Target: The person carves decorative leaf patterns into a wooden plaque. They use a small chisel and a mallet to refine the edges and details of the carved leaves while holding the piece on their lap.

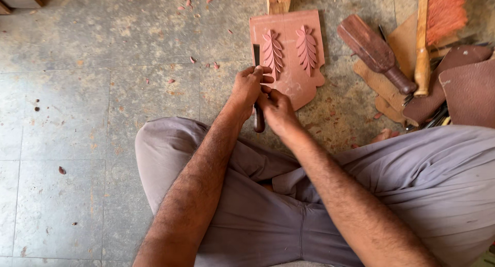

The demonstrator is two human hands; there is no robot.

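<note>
The chisel [257, 91], upright at the near left edge of the carved wooden panel [294, 66] on the floor [77, 117], sits gripped in both hands; left hand [248, 86] fingers closed high, right hand [277, 111] closed low; best kept steady, cuts shallow.

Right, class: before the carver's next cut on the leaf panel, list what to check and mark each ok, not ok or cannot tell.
1. Both hands on the chisel: left hand and right hand grip it: ok.
2. Blade meets the carved panel: cannot tell, fingers hide it.
3. Panel lies flat on the floor: ok.
4. Panel clamped: not ok, nothing holds it.
5. Mallet close by: ok, right of panel.
</note>
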